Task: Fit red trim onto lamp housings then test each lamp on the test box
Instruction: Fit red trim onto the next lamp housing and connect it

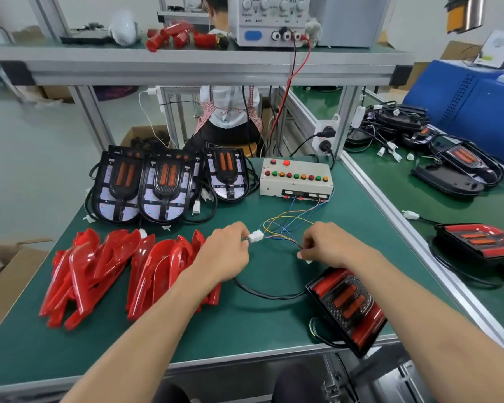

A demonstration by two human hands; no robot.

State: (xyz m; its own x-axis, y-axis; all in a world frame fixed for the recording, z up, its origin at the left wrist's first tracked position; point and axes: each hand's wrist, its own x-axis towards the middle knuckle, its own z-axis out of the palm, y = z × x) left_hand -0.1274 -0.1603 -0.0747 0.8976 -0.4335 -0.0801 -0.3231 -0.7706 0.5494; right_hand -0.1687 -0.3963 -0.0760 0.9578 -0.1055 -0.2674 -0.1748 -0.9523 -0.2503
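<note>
A lamp with red trim fitted (348, 308) lies at the table's front right, and its black cable (262, 293) curves up to my left hand. My left hand (226, 251) pinches a white connector (255, 236) at mid table. My right hand (329, 242) pinches the coloured test leads (285, 225) that run from the beige test box (296, 178). Several loose red trim pieces (114, 269) lie in a heap at the left. Three bare black lamp housings (163, 184) stand behind them.
A power supply (271, 18) sits on the upper shelf, with red and black leads hanging down. Finished lamps (480, 239) and more housings (454, 161) lie on the bench to the right. A person sits behind the table. Cardboard boxes (9, 269) stand at the left.
</note>
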